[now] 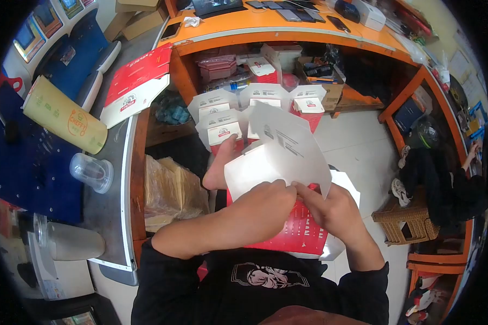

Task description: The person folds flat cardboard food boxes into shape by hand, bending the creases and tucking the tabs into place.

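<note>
A red and white cardboard food box (pixel 298 230), partly folded, rests on my lap with its white flap (pixel 287 138) standing up. My left hand (pixel 274 203) is closed on the box's edge, its knuckles toward the middle. Right beside it, my right hand (pixel 333 211) grips the same edge near the flap's lower corner, thumb pointing toward the left hand. The fingertips of both hands are partly hidden by the cardboard. Beneath this box, more white and red cardboard (pixel 344 187) shows at the right.
Several folded red and white boxes (pixel 222 132) stand on the floor ahead, near my bare foot (pixel 222 165). Flat box sheets (pixel 135 86), a yellow cup (pixel 65 114) and a clear plastic cup (pixel 92 172) lie on the left table. An orange desk (pixel 255 27) holds phones. A wicker stool (pixel 406 222) stands right.
</note>
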Motion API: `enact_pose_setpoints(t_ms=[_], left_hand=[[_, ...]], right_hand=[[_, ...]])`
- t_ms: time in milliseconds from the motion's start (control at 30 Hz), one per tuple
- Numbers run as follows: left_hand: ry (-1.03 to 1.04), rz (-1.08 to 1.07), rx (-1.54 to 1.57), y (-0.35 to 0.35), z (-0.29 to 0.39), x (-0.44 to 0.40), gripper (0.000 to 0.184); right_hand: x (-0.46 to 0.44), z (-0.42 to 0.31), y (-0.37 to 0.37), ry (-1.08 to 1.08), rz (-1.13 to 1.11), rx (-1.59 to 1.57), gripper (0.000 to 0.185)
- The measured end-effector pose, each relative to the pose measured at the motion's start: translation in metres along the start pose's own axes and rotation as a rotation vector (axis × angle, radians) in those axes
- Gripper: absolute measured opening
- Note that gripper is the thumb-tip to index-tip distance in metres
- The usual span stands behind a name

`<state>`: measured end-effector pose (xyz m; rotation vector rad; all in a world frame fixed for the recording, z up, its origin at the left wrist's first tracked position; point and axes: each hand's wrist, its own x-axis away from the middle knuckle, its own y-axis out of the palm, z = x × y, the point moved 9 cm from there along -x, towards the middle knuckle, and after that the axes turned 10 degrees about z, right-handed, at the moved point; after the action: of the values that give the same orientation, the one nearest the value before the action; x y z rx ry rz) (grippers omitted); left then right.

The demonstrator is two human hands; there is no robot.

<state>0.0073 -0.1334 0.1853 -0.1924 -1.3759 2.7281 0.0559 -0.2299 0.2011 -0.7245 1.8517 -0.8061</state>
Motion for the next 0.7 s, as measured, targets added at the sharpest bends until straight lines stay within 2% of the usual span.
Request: enact_pose_setpoints(t_ms=[133,300,400,467,567,667,700], left_hand=[[0.051,-0.008,0.137,-0.001,-0.013,-0.001,0.015],[0.028,-0.051,0.221,-0.002,-0.024,-0.005,0.019],[-0.102,-0.152,0.237,-0.008,-0.023,-0.006,0.021],[-0.04,0.055,0.224,-0.016,-0.024,-0.007,0.02],[-0.133,0.314,0.321,-0.038,-0.035,-0.011,0.021],[-0.233,0.566,0.776,-0.041,-0.055,-0.016,0.021],[-0.249,0.65,0.977,-0.039,-0.06,-0.018,0.02]], right_hand=[[-0.006,-0.003,-0.004,0.06,0.048,-0.056,0.029],[-0.007,-0.011,0.004,-0.006,-0.024,0.029,0.031],[-0.01,-0.014,0.003,-0.02,0.017,0.01,0.033],[-0.011,-0.012,0.001,0.007,0.091,-0.024,0.037],[-0.009,-0.01,-0.003,0.062,0.232,-0.093,0.048],[0.002,-0.02,-0.004,0.141,0.337,-0.203,0.063],[0.001,-0.022,-0.004,0.143,0.386,-0.181,0.061]])
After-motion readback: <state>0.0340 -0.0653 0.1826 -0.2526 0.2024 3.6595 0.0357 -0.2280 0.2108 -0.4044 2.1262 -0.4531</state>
